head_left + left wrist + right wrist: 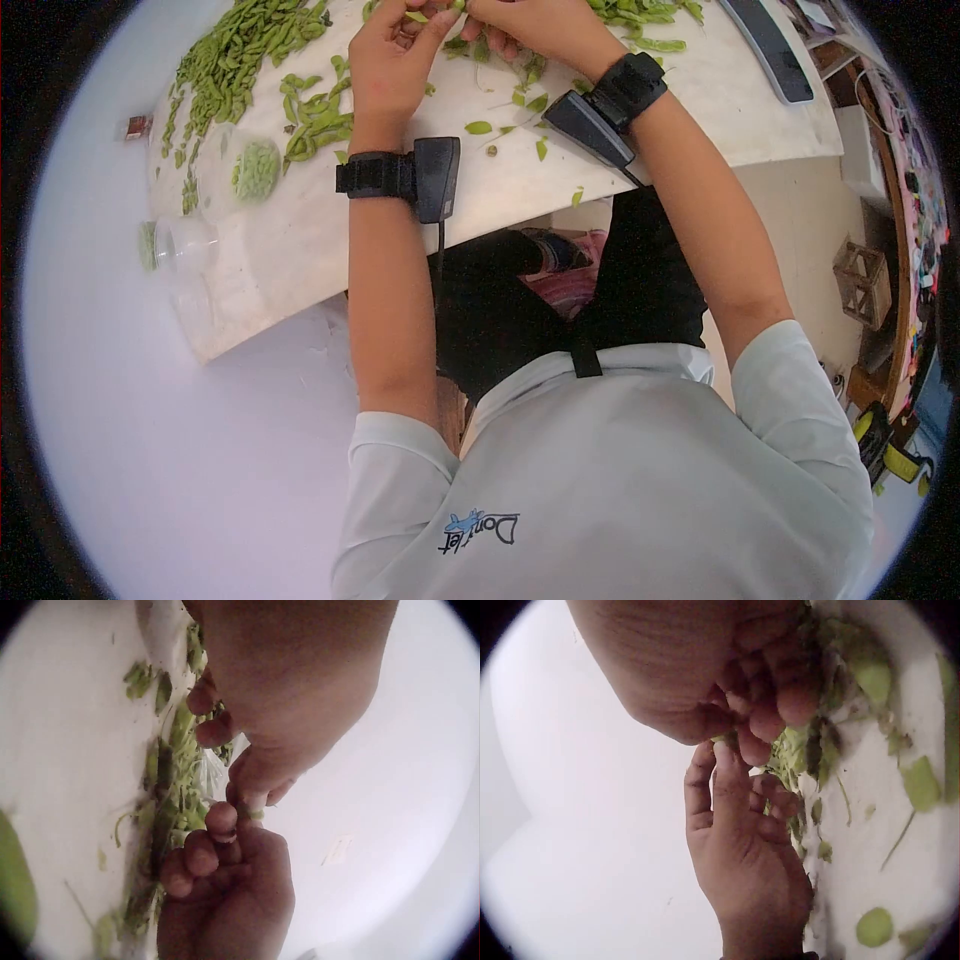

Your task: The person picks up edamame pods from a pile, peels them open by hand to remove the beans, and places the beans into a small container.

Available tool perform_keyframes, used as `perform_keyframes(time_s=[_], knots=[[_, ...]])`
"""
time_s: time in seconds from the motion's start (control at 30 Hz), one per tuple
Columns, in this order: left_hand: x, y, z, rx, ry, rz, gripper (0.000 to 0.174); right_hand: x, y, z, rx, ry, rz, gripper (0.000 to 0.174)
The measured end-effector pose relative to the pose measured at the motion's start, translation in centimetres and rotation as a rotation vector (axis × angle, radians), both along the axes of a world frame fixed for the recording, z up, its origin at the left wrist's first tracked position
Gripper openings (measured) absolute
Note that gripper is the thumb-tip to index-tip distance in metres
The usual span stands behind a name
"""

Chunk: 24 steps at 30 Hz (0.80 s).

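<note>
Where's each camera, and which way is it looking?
Head: on the head, facing forward and down at the table; left hand, right hand, arms, shirt, legs show.
Left wrist: on that wrist, facing a green piece; left hand above, right below.
Right wrist: on that wrist, facing it too; right hand above, left below.
Both wrist views share hands pinching that piece.

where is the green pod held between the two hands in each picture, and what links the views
Head: the green pod is at the top edge, slightly left of centre.
Left wrist: just below and right of centre, mostly covered.
Right wrist: a little above centre, mostly covered.
Shared landmark: the left hand, left of the pod in head, above it in left wrist, below it in right wrist.
</note>
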State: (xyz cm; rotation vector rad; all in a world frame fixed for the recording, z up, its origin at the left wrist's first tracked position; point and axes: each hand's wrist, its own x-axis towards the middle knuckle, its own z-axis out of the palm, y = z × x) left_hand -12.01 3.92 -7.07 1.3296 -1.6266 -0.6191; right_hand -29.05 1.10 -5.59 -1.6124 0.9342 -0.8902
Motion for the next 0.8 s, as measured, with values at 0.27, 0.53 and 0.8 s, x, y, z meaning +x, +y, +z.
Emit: perform_keyframes(time_s=[0.27, 0.53, 0.8], knots=[[0.3, -0.5, -0.4, -0.216, -0.07, -0.07, 0.02, 0.0, -0.4, -0.3, -0.045, -0.027, 0.036, 0.023], [1.2, -1.5, -2.3, -0.167, 0.115, -0.056, 0.014, -0.1, -0.1, -0.1, -0.069, -0.002, 0.002, 0.023], [0.5, -0.6, -0.6, -0.191, -0.022, -0.063, 0.02, 0.1, -0.3, -0.2, -0.054, 0.005, 0.033, 0.023]])
